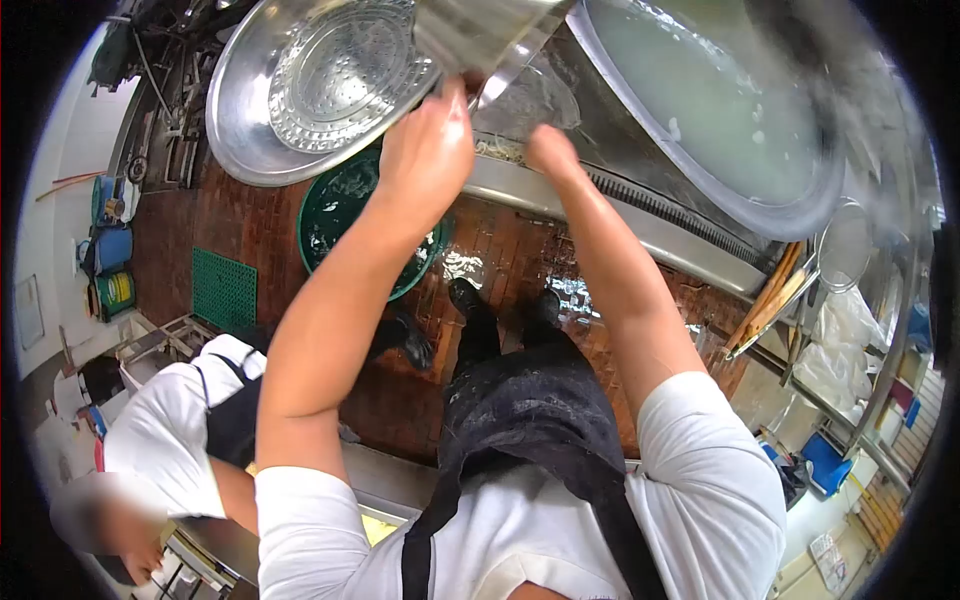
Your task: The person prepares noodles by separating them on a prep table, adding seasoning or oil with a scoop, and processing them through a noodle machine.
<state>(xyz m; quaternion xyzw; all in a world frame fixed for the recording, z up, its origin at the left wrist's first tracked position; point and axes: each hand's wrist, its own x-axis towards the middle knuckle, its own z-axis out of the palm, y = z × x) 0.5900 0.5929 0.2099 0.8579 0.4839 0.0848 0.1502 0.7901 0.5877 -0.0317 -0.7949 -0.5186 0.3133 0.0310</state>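
My left hand (432, 150) is closed at the lower end of a shiny metal vessel (485, 30) at the top centre, beside a wide metal bowl (240, 120). A perforated metal strainer (350, 75) lies inside that bowl. My right hand (552, 150) is closed above the steel counter edge; what it holds, if anything, is hidden. To its right, a large metal pot (800, 215) holds cloudy pale liquid.
A green tub (315, 225) stands on the wet brown floor (270, 220). At the lower left another person (165, 430) bends close by. Wooden-handled tools (775, 295) and a round mesh skimmer (845, 245) are at the right.
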